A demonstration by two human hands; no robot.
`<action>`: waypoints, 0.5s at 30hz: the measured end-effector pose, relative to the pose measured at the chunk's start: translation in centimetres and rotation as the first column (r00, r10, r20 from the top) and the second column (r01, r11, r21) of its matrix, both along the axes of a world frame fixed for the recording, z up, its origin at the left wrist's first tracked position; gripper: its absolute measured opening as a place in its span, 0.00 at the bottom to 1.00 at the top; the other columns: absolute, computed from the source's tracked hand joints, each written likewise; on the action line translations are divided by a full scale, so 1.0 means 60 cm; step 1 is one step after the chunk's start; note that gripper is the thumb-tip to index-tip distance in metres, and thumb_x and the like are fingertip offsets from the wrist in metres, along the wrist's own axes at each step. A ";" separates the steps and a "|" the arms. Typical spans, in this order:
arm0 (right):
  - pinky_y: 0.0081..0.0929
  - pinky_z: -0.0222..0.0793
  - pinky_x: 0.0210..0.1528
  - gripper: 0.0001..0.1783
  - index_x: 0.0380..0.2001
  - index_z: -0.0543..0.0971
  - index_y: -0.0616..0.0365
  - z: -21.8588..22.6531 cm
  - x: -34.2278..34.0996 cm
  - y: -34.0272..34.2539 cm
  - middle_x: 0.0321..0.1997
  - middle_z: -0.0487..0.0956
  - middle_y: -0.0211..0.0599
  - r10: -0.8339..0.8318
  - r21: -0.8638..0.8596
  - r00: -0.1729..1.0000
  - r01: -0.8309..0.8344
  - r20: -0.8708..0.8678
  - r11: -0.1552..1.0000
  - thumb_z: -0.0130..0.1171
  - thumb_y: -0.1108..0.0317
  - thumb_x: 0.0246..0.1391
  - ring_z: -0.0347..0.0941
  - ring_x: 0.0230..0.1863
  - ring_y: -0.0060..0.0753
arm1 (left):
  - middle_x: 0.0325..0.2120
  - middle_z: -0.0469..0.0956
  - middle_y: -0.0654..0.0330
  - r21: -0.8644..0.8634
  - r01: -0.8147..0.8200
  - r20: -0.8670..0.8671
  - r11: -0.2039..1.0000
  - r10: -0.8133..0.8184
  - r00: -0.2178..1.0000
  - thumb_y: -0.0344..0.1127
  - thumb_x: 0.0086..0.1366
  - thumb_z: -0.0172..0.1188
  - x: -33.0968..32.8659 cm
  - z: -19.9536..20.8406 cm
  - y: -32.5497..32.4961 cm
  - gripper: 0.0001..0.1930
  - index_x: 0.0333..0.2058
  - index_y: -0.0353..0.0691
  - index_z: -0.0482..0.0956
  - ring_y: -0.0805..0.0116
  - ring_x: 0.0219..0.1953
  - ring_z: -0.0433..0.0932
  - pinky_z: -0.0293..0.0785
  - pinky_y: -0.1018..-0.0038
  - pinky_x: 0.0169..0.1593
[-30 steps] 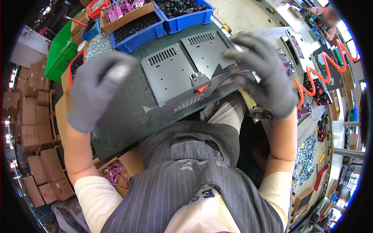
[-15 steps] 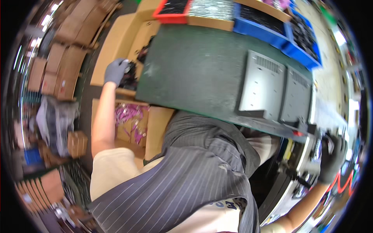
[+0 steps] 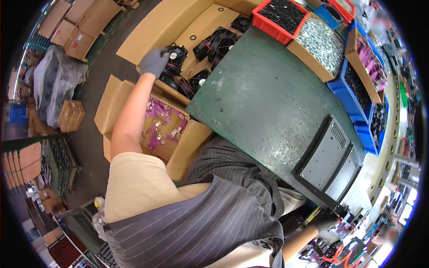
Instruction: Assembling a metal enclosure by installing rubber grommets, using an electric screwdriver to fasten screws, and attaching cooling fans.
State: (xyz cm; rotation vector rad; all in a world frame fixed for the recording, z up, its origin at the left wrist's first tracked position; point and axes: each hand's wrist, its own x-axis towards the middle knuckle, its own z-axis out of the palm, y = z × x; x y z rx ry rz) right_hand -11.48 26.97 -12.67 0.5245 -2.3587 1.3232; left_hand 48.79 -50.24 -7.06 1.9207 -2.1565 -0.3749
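My left hand [image 3: 154,63], in a grey glove, reaches into a cardboard box [image 3: 152,35] at the far left. Its fingers are closed on the edge of a black cooling fan [image 3: 178,55] with a pale round hub. Several more black fans [image 3: 220,42] with dark wires lie loose in the same box. Beyond the near right corner of the green table, my right hand [image 3: 327,220] is dark and smeared; its fingers cannot be made out. Close to it, a grey sheet-metal panel [image 3: 322,155] with vent slots lies on the table beside a second panel [image 3: 346,175].
The worn green tabletop [image 3: 254,91] spans the middle. A red bin [image 3: 276,30] of black parts, a cardboard tray [image 3: 308,56] of shiny small parts and blue bins [image 3: 344,87] line its far right edge. An open carton [image 3: 187,154] holds purple strips by my left side.
The view has turned, bringing more of the fan box into sight. My left hand has gone further over the fans. My right hand has come back toward the table's near right corner.
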 end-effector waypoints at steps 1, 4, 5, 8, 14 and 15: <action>0.34 0.63 0.54 0.21 0.44 0.74 0.61 -0.004 -0.009 -0.010 0.43 0.78 0.42 0.043 0.023 0.999 -0.043 0.000 0.999 0.40 0.57 0.60 0.73 0.44 0.39 | 0.41 0.77 0.54 -0.004 0.022 -0.042 1.000 -0.023 0.999 0.47 0.57 0.50 -0.006 0.000 -0.001 0.19 0.44 0.47 0.77 0.55 0.45 0.75 0.70 0.64 0.48; 0.34 0.64 0.54 0.21 0.45 0.74 0.61 -0.014 0.004 -0.017 0.44 0.77 0.42 0.121 0.087 0.993 -0.119 -0.015 0.989 0.41 0.57 0.59 0.73 0.45 0.39 | 0.42 0.76 0.53 -0.079 0.118 -0.096 0.990 -0.125 0.988 0.52 0.57 0.51 -0.049 -0.020 -0.027 0.23 0.49 0.48 0.73 0.54 0.46 0.74 0.69 0.64 0.50; 0.35 0.64 0.54 0.21 0.45 0.74 0.61 -0.016 0.008 -0.009 0.44 0.77 0.42 0.138 0.110 0.990 -0.135 -0.024 0.985 0.42 0.57 0.59 0.73 0.45 0.39 | 0.44 0.75 0.53 -0.082 0.162 -0.107 0.983 -0.170 0.980 0.53 0.57 0.52 -0.068 -0.025 -0.036 0.25 0.51 0.49 0.70 0.54 0.47 0.74 0.69 0.64 0.51; 0.35 0.64 0.54 0.21 0.46 0.73 0.61 -0.010 0.007 0.010 0.45 0.77 0.42 0.168 0.171 0.985 -0.158 -0.044 0.973 0.43 0.58 0.58 0.72 0.45 0.39 | 0.49 0.71 0.52 -0.119 0.239 0.009 0.964 -0.239 0.971 0.54 0.56 0.54 -0.144 -0.030 -0.041 0.30 0.56 0.51 0.64 0.54 0.51 0.70 0.67 0.63 0.53; 0.36 0.65 0.54 0.21 0.47 0.72 0.61 -0.014 0.008 -0.014 0.46 0.76 0.41 0.186 0.262 0.980 -0.161 -0.072 0.951 0.45 0.58 0.57 0.72 0.46 0.39 | 0.52 0.67 0.49 0.255 0.342 0.073 0.904 -0.371 0.926 0.47 0.54 0.55 -0.199 -0.036 -0.068 0.34 0.60 0.52 0.56 0.53 0.53 0.68 0.65 0.61 0.56; 0.37 0.65 0.54 0.21 0.48 0.72 0.61 -0.003 0.001 -0.012 0.46 0.76 0.41 0.181 0.276 0.980 -0.153 -0.078 0.949 0.45 0.59 0.57 0.72 0.46 0.39 | 0.51 0.69 0.51 0.271 0.350 0.048 0.897 -0.375 0.926 0.48 0.50 0.56 -0.199 -0.050 -0.086 0.35 0.59 0.53 0.59 0.55 0.54 0.69 0.65 0.63 0.55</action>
